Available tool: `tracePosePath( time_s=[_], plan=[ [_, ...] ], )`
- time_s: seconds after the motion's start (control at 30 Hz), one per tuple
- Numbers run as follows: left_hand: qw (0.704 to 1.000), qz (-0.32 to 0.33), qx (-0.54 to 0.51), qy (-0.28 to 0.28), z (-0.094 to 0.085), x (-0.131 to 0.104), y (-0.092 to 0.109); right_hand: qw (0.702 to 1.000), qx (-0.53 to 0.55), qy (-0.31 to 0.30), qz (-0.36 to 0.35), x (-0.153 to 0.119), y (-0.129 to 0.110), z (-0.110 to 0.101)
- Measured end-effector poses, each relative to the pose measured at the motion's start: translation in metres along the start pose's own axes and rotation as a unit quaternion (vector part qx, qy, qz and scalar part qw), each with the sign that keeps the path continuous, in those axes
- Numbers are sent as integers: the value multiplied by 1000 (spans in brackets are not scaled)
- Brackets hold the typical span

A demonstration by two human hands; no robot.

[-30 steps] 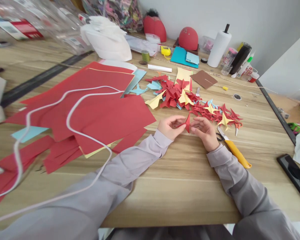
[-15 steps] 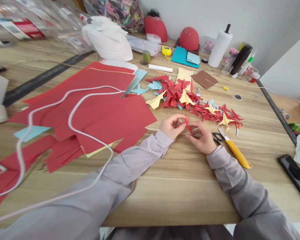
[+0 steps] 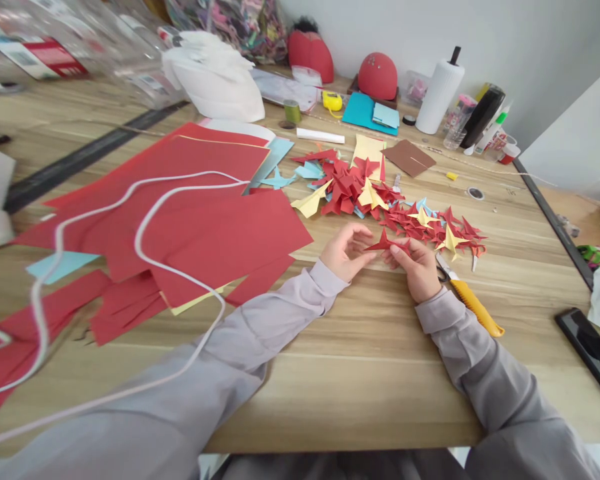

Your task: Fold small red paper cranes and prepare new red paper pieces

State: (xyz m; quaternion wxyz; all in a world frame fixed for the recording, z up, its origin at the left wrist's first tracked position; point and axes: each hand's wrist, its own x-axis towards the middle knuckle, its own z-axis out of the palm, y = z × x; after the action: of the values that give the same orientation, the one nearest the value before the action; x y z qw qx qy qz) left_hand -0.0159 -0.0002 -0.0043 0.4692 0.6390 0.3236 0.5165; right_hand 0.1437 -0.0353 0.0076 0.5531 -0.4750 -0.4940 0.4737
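Since half a second ago, the right hand (image 3: pixel 420 267) is laying flat and pinching the light, crease-prone red origami piece (image 3: pixel 387 243) by its 3 o'clock tip, while the left hand (image 3: pixel 347 250), fingers loosely curled, is touching its 9 o'clock point.

Lighting: bright, even and diffuse, with only faint soft shadows under the red paper sheets (image 3: pixel 180 220) and the sleeves on the wooden table (image 3: pixel 360 373). Quality: centre reasonably sharp; strong wide-angle bending at the edges, with the white cord (image 3: pixel 130 267) and the clear plastic containers (image 3: pixel 80 53) at left smeared and soft. Glare: mild sheen on the dark phone (image 3: pixel 587 357) at right.
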Motion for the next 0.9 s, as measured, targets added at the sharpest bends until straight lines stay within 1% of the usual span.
tracePosePath(
  time_s=[0.07, 0.13, 0.23, 0.37, 0.47, 0.63, 0.8, 0.9],
  plan=[
    [998, -31, -32, -41, 1, -2, -1, 1000, -1, -6, 0, 0, 0, 0],
    [997, -37, -33, -58, 1, -3, -1, 1000, -10, -14, 3, -1, 0, 1],
    [998, -33, -28, -45, 1, -3, -1, 1000, -18, -24, -3, -2, -2, 3],
    [998, -39, -35, -40, 0, -2, -2, 998, -13, -24, -63, -3, -2, 4],
    [999, -31, -25, -30, 0, -1, 0, 996, -27, -27, -81, -3, -1, 2],
    [994, -84, -62, -8, 1, -1, 4, 996, -29, 2, -85, -2, 1, 1],
    [990, -113, -86, 22, 0, 2, 5, 993, -49, -17, -103, -3, 2, 2],
    [988, -121, -94, 34, -1, 4, 4, 992, -74, -15, -104, -4, 2, 3]
  ],
)
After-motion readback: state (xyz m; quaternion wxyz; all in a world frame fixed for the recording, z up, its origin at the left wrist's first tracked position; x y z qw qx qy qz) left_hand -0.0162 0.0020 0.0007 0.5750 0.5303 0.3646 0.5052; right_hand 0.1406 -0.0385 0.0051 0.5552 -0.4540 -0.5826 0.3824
